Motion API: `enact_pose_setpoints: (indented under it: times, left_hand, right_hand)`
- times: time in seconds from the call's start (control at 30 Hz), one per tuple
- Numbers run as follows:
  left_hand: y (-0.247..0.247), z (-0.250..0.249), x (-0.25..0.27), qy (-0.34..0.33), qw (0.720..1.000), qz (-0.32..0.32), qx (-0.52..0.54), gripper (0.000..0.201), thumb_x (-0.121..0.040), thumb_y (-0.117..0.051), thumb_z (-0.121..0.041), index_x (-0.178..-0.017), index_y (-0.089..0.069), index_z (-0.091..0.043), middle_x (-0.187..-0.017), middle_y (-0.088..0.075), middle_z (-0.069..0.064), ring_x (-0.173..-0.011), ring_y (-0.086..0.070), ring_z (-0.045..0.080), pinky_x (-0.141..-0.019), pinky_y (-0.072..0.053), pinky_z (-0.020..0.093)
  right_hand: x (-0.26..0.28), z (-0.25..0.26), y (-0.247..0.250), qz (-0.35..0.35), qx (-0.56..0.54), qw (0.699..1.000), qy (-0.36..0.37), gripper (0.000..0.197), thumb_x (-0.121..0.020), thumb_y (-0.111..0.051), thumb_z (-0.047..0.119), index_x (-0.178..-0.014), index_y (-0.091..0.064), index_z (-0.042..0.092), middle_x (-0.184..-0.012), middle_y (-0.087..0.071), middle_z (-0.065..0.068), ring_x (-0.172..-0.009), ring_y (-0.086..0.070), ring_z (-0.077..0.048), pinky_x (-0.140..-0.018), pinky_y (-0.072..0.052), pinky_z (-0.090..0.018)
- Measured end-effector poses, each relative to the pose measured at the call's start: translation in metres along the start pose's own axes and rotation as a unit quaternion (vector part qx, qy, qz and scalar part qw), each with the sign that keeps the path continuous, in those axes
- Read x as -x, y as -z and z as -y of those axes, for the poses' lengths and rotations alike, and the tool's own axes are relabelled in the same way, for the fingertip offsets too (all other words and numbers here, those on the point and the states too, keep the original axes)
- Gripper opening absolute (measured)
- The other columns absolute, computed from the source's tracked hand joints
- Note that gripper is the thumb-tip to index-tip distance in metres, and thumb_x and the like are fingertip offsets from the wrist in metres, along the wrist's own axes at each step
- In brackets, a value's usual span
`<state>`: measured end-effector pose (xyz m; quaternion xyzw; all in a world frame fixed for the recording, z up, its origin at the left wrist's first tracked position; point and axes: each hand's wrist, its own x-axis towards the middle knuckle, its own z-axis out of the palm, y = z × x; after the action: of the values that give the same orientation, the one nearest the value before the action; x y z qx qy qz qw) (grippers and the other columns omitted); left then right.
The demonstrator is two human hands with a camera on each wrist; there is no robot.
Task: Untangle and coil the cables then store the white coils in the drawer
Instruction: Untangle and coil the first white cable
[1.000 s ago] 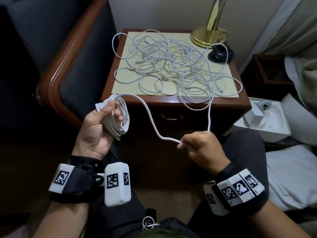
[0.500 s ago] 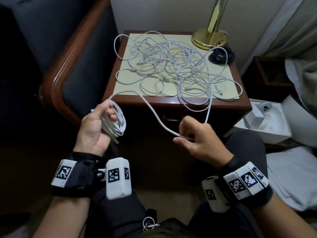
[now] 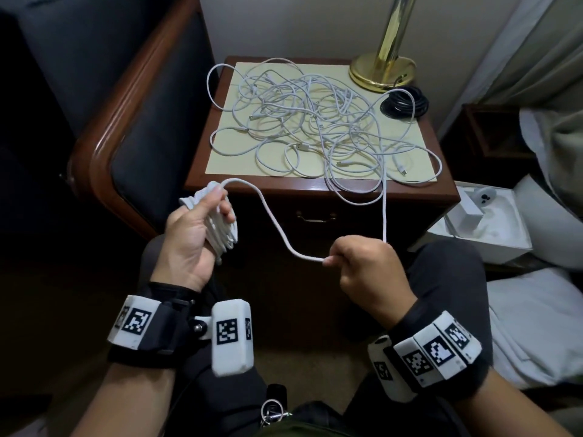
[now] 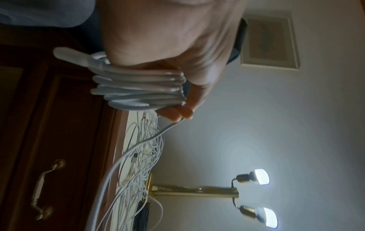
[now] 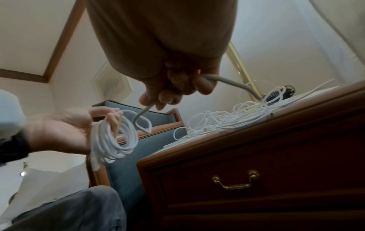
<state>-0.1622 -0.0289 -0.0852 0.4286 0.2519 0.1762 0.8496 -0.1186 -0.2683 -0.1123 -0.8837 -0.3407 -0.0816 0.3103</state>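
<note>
My left hand (image 3: 202, 222) grips a white coil (image 3: 224, 230) of several loops, in front of the nightstand's left corner; the same coil (image 4: 142, 90) (image 5: 112, 139) shows in both wrist views. From the coil a white cable (image 3: 277, 225) sags across to my right hand (image 3: 356, 260), which is curled round it (image 5: 217, 79). From there the cable rises to the tangle of white cables (image 3: 315, 121) on the nightstand (image 3: 315, 192). The drawer (image 3: 315, 217) below is closed, with a brass handle (image 5: 236, 179).
A black coiled cable (image 3: 403, 104) lies by the brass lamp base (image 3: 381, 69) at the back right. A blue armchair with a wooden frame (image 3: 104, 159) stands left. An open white box (image 3: 485, 228) and bedding sit to the right.
My left hand has rolled and risen, taking one more turn onto the coil. My right hand slid along the cable and closed round it again, lower and to the right.
</note>
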Motion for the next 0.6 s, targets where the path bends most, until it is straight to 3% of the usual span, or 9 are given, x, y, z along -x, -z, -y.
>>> enact_pose_setpoints:
  times: [0.07,0.2,0.3,0.37,0.47,0.6]
  left_hand:
    - [-0.009,0.002,0.007,-0.006,0.998,0.018,-0.063,0.004,-0.089,-0.062,-0.010,-0.090,-0.061,-0.006,-0.064,-0.055,0.001,-0.060,-0.052,0.011,-0.059,-0.048,0.020]
    - [-0.024,0.007,0.022,0.037,0.980,0.084,-0.175,0.009,-0.091,-0.059,-0.010,-0.090,-0.063,-0.002,-0.063,-0.060,0.003,-0.057,-0.057,0.012,-0.056,-0.049,0.020]
    - [-0.030,0.013,0.032,0.089,0.958,0.139,-0.233,0.017,-0.092,-0.055,-0.014,-0.084,-0.065,-0.002,-0.069,-0.067,0.007,-0.061,-0.063,0.013,-0.054,-0.050,0.021]
    - [-0.035,0.019,0.037,0.111,0.948,0.163,-0.249,0.022,-0.094,-0.052,-0.013,-0.085,-0.066,0.002,-0.073,-0.070,0.009,-0.061,-0.064,0.013,-0.055,-0.051,0.022]
    - [-0.039,0.026,0.043,0.134,0.943,0.188,-0.241,0.018,-0.092,-0.054,-0.011,-0.088,-0.065,0.002,-0.063,-0.066,0.009,-0.054,-0.061,0.015,-0.052,-0.049,0.023]
    - [-0.037,0.031,0.045,0.158,0.925,0.253,-0.235,0.020,-0.086,-0.061,-0.023,-0.082,-0.073,-0.007,-0.057,-0.060,0.007,-0.053,-0.057,0.018,-0.056,-0.046,0.027]
  right_hand:
    - [-0.002,0.009,-0.001,0.032,0.013,0.999,0.032,0.018,-0.075,-0.063,0.022,-0.059,-0.061,0.014,-0.055,-0.058,0.001,-0.053,-0.058,-0.023,-0.047,-0.042,-0.026]
    - [-0.012,0.016,-0.002,0.079,-0.043,0.995,0.034,0.036,-0.083,-0.044,0.035,-0.057,-0.059,0.015,-0.054,-0.052,-0.001,-0.055,-0.052,-0.023,-0.052,-0.040,-0.031]
    - [-0.018,0.015,-0.003,0.060,-0.076,0.995,0.006,0.040,-0.085,-0.037,0.042,-0.060,-0.056,0.018,-0.053,-0.051,0.003,-0.053,-0.051,-0.019,-0.053,-0.039,-0.033]
    - [-0.020,0.014,-0.003,0.026,-0.124,0.991,-0.033,0.032,-0.086,-0.043,0.035,-0.060,-0.056,0.021,-0.050,-0.046,0.008,-0.050,-0.047,-0.015,-0.051,-0.039,-0.034]
    - [-0.018,0.012,-0.005,0.013,-0.159,0.986,-0.049,0.023,-0.084,-0.050,0.018,-0.062,-0.056,0.015,-0.053,-0.046,0.009,-0.051,-0.049,-0.019,-0.050,-0.041,-0.039]
    - [-0.012,0.006,-0.006,0.006,-0.184,0.982,-0.047,0.022,-0.085,-0.053,0.015,-0.064,-0.056,0.009,-0.052,-0.046,0.009,-0.048,-0.045,-0.009,-0.047,-0.035,-0.031]
